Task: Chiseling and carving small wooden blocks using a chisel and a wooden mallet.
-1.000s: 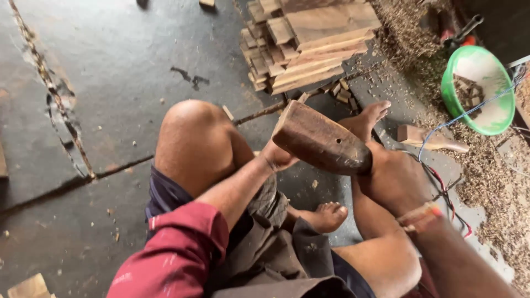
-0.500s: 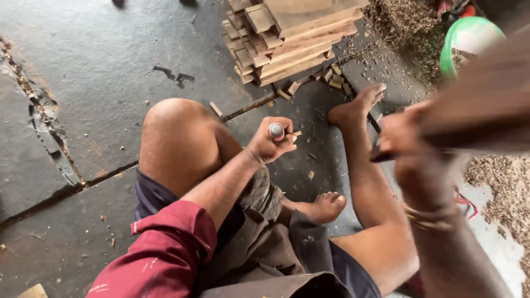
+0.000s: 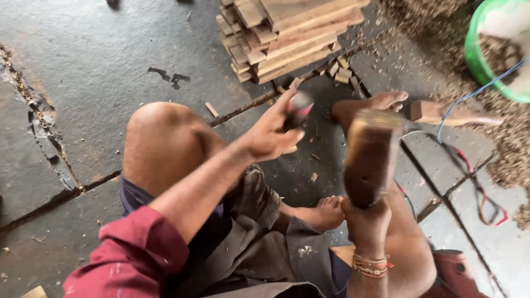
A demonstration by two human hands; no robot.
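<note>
My left hand is closed around a short tool with a dark rounded butt, held up above the floor between my knees. A thick brown wooden mallet stands upright in my right hand, which wears thread bracelets at the wrist. The mallet's head is blurred and sits just right of the tool, apart from it. I sit on the dark concrete floor with my left knee raised and both feet bare. Whatever lies under the tool's tip is hidden by my hand.
A stack of wooden planks lies ahead, with small offcuts beside it. A green basin stands at the top right amid sawdust. A shaped wooden piece and blue and red cables lie on the right.
The mallet went from over the tool up to the right, then back to upright in front of me. My left hand lifted the tool forward and higher.
</note>
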